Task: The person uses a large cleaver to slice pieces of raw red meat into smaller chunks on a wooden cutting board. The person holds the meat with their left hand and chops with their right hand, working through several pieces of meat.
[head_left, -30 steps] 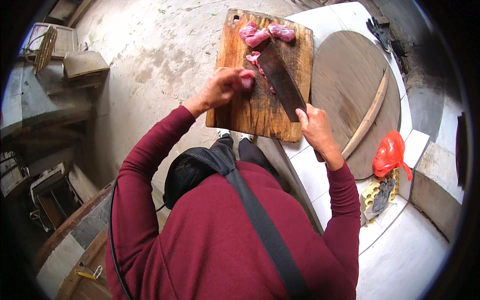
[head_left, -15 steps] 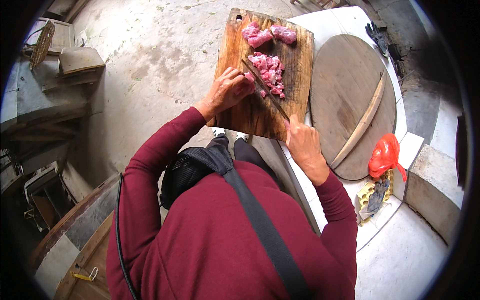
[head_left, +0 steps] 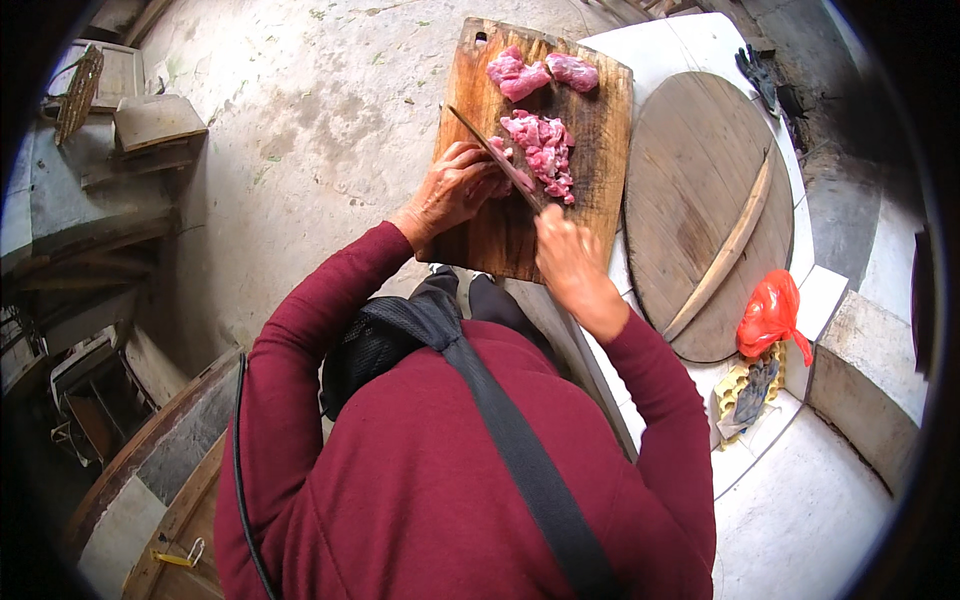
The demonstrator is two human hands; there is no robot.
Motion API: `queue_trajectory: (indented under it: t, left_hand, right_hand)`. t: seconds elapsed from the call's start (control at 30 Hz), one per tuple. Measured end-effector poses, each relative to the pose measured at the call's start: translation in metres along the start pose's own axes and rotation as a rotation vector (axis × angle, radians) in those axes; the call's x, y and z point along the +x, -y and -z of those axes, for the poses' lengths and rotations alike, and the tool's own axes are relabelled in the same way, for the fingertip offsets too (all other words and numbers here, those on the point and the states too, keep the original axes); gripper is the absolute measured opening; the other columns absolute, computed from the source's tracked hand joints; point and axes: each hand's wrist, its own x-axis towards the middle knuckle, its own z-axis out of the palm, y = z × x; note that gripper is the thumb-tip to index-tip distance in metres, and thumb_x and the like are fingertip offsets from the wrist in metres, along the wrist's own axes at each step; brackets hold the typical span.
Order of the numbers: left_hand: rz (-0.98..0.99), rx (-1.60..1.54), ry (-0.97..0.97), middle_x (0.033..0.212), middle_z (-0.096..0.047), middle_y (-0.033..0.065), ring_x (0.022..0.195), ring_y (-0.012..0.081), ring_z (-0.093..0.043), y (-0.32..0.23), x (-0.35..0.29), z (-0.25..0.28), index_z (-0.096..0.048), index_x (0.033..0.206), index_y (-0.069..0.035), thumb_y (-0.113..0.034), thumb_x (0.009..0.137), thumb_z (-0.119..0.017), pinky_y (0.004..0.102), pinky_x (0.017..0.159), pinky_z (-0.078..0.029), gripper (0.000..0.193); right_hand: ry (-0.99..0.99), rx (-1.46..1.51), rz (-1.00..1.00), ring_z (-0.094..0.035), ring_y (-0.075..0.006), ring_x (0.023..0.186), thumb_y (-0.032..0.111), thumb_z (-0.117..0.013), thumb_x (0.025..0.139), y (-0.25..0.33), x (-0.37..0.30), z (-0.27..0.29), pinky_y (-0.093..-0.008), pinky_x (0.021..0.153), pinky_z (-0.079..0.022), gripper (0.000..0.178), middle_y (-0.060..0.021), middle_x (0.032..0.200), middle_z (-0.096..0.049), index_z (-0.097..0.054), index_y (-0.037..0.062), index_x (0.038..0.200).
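Taking the cutting board (head_left: 600, 140) as my landmark, everything below is placed by it; I have the left hand (head_left: 455, 195) over its left side, fingers curled down and grasping a meat piece (head_left: 500, 186), mostly hidden under the knuckles; I read that curl as steadying slippery meat with the tips tucked in; exact fingertip contact I cannot tell. I have the right hand (head_left: 572, 255) over the board's near right part, fingers clenched around the knife (head_left: 490, 150), handle covered; the blade shows nearly edge-on, slanting across to the board's left side, right by the left fingers; a tight fist there likely gives control. Small meat pieces (head_left: 543, 150) sit heaped mid-board, right of the blade; two larger chunks (head_left: 516, 75) lie at the board's far end, probably parked there so the near half has working room. Board seems partly on the tiled counter (head_left: 690, 40), its left side over the floor, maybe to suit reach; right of the board, a round wooden lid (head_left: 690, 210); beyond that lid, nearer the body, a red plastic bag (head_left: 768, 312).
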Motion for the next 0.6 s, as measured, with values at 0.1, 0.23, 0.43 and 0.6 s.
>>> queue_trajectory:
  t: [0.1, 0.23, 0.43, 0.6]
  left_hand:
    - [0.0, 0.007, 0.014, 0.102, -0.062, 0.0102, 0.098, 0.0306, -0.056, 0.002, -0.001, 0.001, -0.065, 0.098, -0.007, -0.009, 0.076, -0.065, 0.038, 0.085, -0.047, 0.023]
    - [0.019, -0.022, 0.019, 0.103, -0.062, 0.0123, 0.098, 0.0315, -0.056, 0.003, -0.001, 0.002, -0.065, 0.098, -0.004, -0.006, 0.078, -0.066, 0.0386, 0.084, -0.048, 0.021]
    - [0.009, -0.023, -0.002, 0.101, -0.061, 0.0124, 0.096, 0.0308, -0.056, 0.006, -0.004, -0.001, -0.064, 0.095, -0.004, -0.006, 0.077, -0.066, 0.0382, 0.082, -0.048, 0.019]
    - [0.024, -0.028, -0.003, 0.101, -0.06, 0.0128, 0.095, 0.0313, -0.056, 0.002, -0.004, 0.0, -0.064, 0.094, -0.003, -0.006, 0.076, -0.066, 0.0383, 0.081, -0.048, 0.018]
  right_hand:
    - [0.288, 0.102, -0.194, -0.063, -0.0272, 0.056, 0.007, -0.054, 0.078, 0.007, 0.039, -0.009, -0.0386, 0.048, -0.05, 0.006, -0.0105, 0.059, -0.057, -0.052, 0.0024, 0.081]
    - [0.331, 0.366, -0.291, -0.061, -0.0387, 0.057, 0.016, -0.049, 0.092, -0.018, 0.033, -0.004, -0.0463, 0.049, -0.049, 0.02, -0.0233, 0.059, -0.057, -0.048, 0.0007, 0.079]
    - [0.455, 0.219, -0.313, -0.061, -0.0367, 0.054, 0.014, -0.049, 0.091, -0.011, -0.003, 0.046, -0.0448, 0.046, -0.048, 0.017, -0.0185, 0.054, -0.055, -0.047, 0.0019, 0.079]
    - [0.484, 0.211, -0.294, -0.06, -0.0348, 0.057, 0.011, -0.052, 0.084, -0.006, -0.017, 0.041, -0.0454, 0.051, -0.049, 0.008, -0.015, 0.058, -0.056, -0.049, 0.004, 0.083]
